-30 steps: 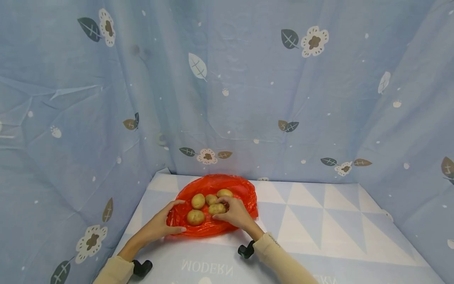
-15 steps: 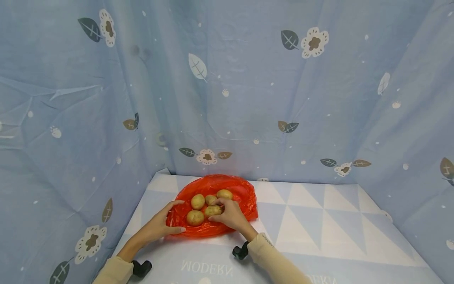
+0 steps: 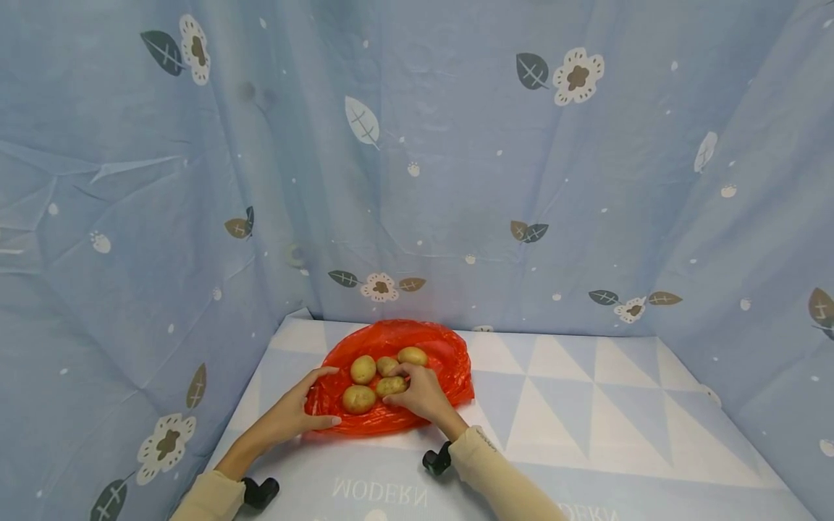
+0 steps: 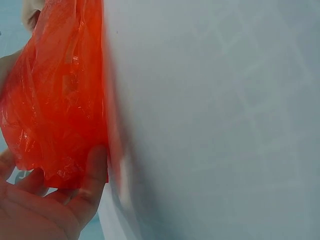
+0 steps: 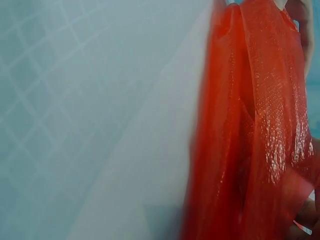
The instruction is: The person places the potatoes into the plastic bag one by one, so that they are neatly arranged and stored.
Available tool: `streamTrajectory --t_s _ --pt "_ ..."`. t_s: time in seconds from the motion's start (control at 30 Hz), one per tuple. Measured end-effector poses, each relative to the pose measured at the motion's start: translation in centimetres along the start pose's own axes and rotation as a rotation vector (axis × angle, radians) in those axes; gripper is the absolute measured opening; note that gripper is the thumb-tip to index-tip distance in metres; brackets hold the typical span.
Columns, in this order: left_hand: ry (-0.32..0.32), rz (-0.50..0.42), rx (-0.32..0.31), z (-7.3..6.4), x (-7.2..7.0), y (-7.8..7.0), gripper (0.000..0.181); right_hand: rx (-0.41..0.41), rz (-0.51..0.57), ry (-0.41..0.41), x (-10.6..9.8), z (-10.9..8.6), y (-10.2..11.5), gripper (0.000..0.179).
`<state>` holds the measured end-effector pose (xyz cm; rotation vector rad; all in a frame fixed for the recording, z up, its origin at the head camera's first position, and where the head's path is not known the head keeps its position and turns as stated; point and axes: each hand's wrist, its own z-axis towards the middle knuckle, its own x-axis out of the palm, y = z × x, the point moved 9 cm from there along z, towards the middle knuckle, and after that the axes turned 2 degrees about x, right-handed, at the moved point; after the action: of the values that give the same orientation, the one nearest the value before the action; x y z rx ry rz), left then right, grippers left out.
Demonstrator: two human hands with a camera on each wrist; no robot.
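A red plastic bag (image 3: 449, 362) lies spread open on the table, with several potatoes inside. My right hand (image 3: 425, 394) reaches over the bag's near right side and pinches a potato (image 3: 389, 387) between thumb and fingers. Around that one sit a front-left potato (image 3: 358, 399), a round potato (image 3: 363, 370), a smaller potato (image 3: 386, 365) and a back potato (image 3: 413, 355). My left hand (image 3: 293, 414) holds the bag's left side, its thumb in front and fingers farther back. The left wrist view shows the thumb (image 4: 95, 175) against the red plastic. Red plastic hides most of the right hand in the right wrist view.
The table (image 3: 586, 405) has a cloth with pale triangles and extends to the right. A blue patterned curtain (image 3: 456, 181) hangs behind and on both sides. Black wrist devices (image 3: 260, 494) sit by the sleeves.
My right hand has moved a little left with the potato, which now lies closer to the front-left one. The left hand and the bag stay nearly in place.
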<state>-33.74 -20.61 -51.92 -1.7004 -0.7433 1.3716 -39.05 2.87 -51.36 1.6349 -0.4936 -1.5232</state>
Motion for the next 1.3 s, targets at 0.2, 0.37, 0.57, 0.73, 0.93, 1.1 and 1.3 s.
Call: streamTrajectory --t_s 0.2,0.37,0.57,0.73,0.93,1.1,1.3 --pt "-0.001 -0.011 0.004 0.0 0.1 -0.2 0.09 0.019 0.008 -0.006 0.2 0.2 -0.3 0.043" --pt "-0.004 -0.009 0.006 -0.1 0.1 -0.4 0.09 0.012 0.002 -0.009 0.2 0.1 -0.3 0.043" --pt "0.0 -0.013 -0.003 -0.2 0.3 -0.2 0.091 0.02 0.008 0.004 0.2 -0.1 -0.3 0.041" --pt "0.0 -0.01 0.005 -0.1 0.1 -0.3 0.091 -0.009 0.007 -0.013 -0.2 -0.1 -0.1 0.039" --pt "0.002 -0.012 0.015 0.0 0.0 -0.4 0.09 -0.056 0.07 -0.044 -1.9 -0.4 0.2 0.033" --pt "0.016 0.012 0.062 -0.1 -0.1 -0.9 0.086 -0.045 0.098 -0.109 -4.9 -1.9 -0.5 0.038" --pt "-0.006 0.007 0.076 0.0 -1.1 -1.3 0.077 -0.062 0.073 -0.169 -9.4 -4.0 -1.2 0.035"
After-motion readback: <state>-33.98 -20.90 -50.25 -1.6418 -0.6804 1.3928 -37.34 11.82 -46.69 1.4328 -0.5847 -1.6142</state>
